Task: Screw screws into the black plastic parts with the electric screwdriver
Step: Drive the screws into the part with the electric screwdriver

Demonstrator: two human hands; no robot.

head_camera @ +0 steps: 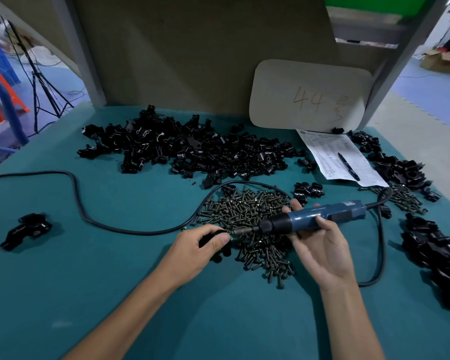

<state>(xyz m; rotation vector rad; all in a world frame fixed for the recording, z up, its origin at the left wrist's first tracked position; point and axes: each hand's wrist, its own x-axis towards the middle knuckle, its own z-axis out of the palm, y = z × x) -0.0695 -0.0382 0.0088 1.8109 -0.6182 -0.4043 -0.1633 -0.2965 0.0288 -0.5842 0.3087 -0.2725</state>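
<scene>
Head view of the desk (115,268), with both hands at the driving position. The left hand (202,244) curls its fingers and thumb round one black plastic part (217,236) and holds it low over the 9 o'clock edge of the pile of screws (252,216). The right hand (320,246) grips the electric screwdriver (322,213), palm turned upward, thumb laid over the blue barrel and fingers wrapped round its far side.

The relation that matters is the line of the tool. Its long axis lies nearly flat across the desk, with the corded tail toward 2 o'clock and the bit toward 8 o'clock. The held part sits at 9 o'clock from the right hand, directly at the bit's tip, and tip and part appear to touch. Whether a screw is seated on the bit, or already started in the part, is too small to tell.

The left hand is the nearer one to the part. The right hand stands off by the length of the tool's nose. The coming move is therefore judged to be a push along this axis, toward 8 o'clock, against the left hand's hold. Any tilt between bit and hole would likely let the screw go in crooked.

The cord (89,211) loops across the desk toward 9 o'clock. A heap of black parts (192,149) lies at 12 o'clock and a single part (26,229) lies alone at 9 o'clock. A sheet of paper (330,152) with a pen (348,166) lies at 2 o'clock.
</scene>
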